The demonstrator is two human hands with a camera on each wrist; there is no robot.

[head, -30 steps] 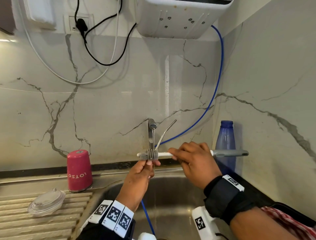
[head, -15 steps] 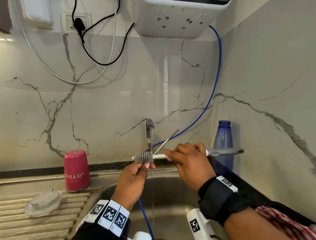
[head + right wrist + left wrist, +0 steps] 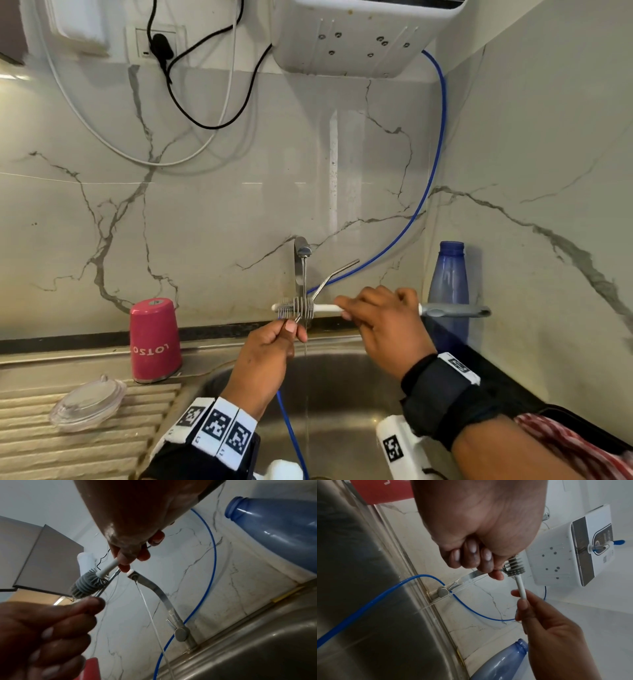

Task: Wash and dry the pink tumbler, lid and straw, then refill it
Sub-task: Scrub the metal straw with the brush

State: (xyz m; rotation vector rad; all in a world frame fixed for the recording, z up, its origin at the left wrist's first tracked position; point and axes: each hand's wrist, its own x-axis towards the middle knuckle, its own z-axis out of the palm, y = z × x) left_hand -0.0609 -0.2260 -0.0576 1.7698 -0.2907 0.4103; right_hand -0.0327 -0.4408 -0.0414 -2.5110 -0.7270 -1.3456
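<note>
A bent metal straw [image 3: 334,275] is pinched at its lower end by my left hand [image 3: 274,346] over the sink [image 3: 342,394]. My right hand [image 3: 380,325] grips the white handle of a grey-bristled brush [image 3: 294,307], whose bristles lie across the straw just above my left fingers. A thin stream runs from the tap [image 3: 301,260] beside them. The pink tumbler [image 3: 154,339] stands upside down on the sink's left ledge. Its clear lid [image 3: 87,404] lies on the ribbed drainer. In the right wrist view the brush head [image 3: 89,584] sits against the straw [image 3: 109,580].
A blue plastic bottle [image 3: 448,291] without a cap stands at the right corner behind my right hand. A blue hose [image 3: 424,192] runs from the wall-mounted white unit [image 3: 356,34] down into the sink. Marble walls close in behind and on the right.
Both hands have shifted slightly left with the brush and straw, and the brush head has slid along the straw. The tumbler and lid have not moved.
</note>
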